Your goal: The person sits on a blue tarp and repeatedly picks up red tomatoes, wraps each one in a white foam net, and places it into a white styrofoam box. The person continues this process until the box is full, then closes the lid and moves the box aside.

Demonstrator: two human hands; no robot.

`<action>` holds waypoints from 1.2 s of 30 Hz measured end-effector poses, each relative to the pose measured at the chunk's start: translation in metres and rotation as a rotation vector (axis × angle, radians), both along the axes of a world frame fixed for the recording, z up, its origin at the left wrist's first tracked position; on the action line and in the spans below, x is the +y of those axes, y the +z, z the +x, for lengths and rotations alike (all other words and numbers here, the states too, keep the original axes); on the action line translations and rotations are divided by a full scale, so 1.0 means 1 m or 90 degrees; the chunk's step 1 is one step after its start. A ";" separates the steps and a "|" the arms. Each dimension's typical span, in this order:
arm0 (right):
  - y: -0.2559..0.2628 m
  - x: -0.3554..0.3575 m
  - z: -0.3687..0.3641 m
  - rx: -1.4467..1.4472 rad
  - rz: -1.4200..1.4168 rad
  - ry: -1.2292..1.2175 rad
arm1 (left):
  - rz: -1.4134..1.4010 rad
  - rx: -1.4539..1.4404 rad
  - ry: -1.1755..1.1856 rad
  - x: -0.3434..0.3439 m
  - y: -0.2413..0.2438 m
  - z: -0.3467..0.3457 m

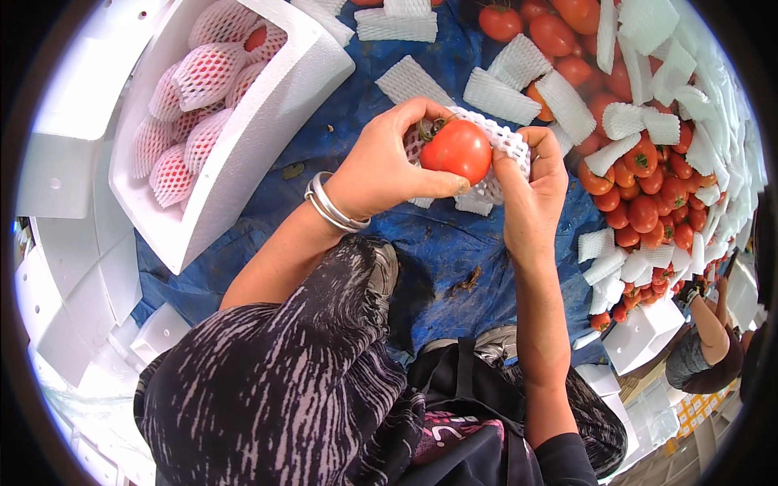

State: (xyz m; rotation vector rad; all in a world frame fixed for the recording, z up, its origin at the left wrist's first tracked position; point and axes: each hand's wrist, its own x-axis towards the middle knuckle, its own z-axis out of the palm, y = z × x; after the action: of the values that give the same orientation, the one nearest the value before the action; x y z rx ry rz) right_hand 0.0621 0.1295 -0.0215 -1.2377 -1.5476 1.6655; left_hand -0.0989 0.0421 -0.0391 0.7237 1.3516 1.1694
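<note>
My left hand (pixel 389 161) grips a red tomato (pixel 459 152) between thumb and fingers, its green stem turned toward the palm. White foam netting (pixel 501 136) lies behind the tomato and along its right side. The edge of that netting is pinched between the thumb and fingers of my right hand (pixel 535 182). The tomato's far side is hidden by the hand and the netting. To the left, a white foam box (pixel 285 115) holds several net-wrapped tomatoes (pixel 209 76).
A large pile of loose tomatoes (pixel 644 212) spreads to the right, with flat foam net sleeves (pixel 565 106) strewn over it. Blue tarpaulin (pixel 255 255) covers the ground. More white foam boxes (pixel 67 243) stand at far left. Another person (pixel 699 358) is at lower right.
</note>
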 end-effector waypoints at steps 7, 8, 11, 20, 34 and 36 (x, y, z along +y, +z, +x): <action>0.002 -0.003 -0.008 -0.090 0.153 -0.008 | 0.003 0.100 0.049 0.002 -0.001 0.003; 0.007 -0.008 -0.011 -0.138 0.226 0.009 | 0.009 0.112 0.041 0.003 -0.001 0.004; 0.006 -0.012 -0.009 -0.116 0.425 0.124 | 0.031 0.242 0.065 0.006 0.003 0.008; -0.010 -0.024 0.011 0.071 -0.155 0.023 | 0.159 0.358 0.204 0.001 -0.003 0.002; -0.007 -0.017 -0.004 0.275 -0.561 -0.110 | 0.343 0.419 0.094 -0.006 0.010 0.020; -0.003 -0.018 -0.005 0.238 -0.595 -0.171 | 0.386 0.444 0.058 -0.013 0.007 0.019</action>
State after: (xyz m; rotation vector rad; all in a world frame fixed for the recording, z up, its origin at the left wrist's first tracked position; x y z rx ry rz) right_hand 0.0572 0.1119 -0.0249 -1.3432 -0.3183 2.3331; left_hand -0.0800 0.0292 -0.0322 1.6317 1.6024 1.4929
